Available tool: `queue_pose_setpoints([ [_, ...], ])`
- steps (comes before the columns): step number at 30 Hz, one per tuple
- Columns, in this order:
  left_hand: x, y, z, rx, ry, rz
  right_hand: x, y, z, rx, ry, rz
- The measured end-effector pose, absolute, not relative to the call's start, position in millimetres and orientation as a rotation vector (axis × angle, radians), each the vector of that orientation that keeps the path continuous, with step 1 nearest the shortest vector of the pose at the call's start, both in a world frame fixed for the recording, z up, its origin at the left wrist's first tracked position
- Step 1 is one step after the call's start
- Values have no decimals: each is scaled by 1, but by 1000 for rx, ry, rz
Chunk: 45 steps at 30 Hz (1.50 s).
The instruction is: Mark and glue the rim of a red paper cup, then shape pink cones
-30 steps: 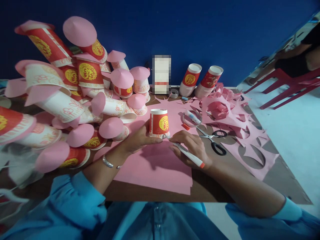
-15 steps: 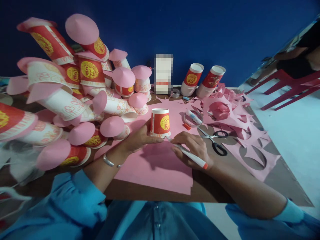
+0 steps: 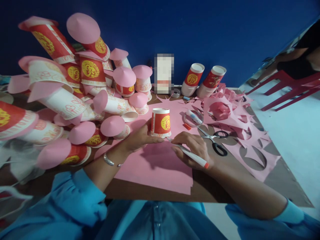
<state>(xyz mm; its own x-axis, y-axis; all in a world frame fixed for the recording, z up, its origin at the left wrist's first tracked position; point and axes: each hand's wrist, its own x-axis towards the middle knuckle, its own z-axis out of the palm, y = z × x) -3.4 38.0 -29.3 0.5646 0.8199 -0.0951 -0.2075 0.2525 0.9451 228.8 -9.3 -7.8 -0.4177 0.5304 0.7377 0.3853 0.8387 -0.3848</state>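
Note:
A red and white paper cup [image 3: 160, 122] stands upside down on a sheet of pink paper [image 3: 160, 165] at the middle of the table. My left hand [image 3: 138, 137] presses against the cup's lower left rim and holds it down. My right hand [image 3: 193, 149] grips a white pen with an orange end [image 3: 192, 156], its tip touching the paper at the cup's lower right rim.
A pile of cups topped with pink paper cones [image 3: 75, 96] fills the left side. Scissors [image 3: 215, 141], a tape roll [image 3: 190, 118] and a glue tube lie right of the cup. Cut pink scraps [image 3: 237, 130] cover the right side. Two cup stacks [image 3: 203, 83] lean at the back. A red chair [image 3: 290, 86] stands beyond.
The view has shifted slightly; my hands, the cup and the pen stay in nearly the same place, with the pen tip still at the cup's rim.

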Motion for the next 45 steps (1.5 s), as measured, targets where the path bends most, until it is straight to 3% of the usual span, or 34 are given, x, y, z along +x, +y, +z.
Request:
queue_pose_setpoints([
  [45, -4, 37, -26, 1100, 695, 744, 229, -8, -7, -685, -2053, 195],
])
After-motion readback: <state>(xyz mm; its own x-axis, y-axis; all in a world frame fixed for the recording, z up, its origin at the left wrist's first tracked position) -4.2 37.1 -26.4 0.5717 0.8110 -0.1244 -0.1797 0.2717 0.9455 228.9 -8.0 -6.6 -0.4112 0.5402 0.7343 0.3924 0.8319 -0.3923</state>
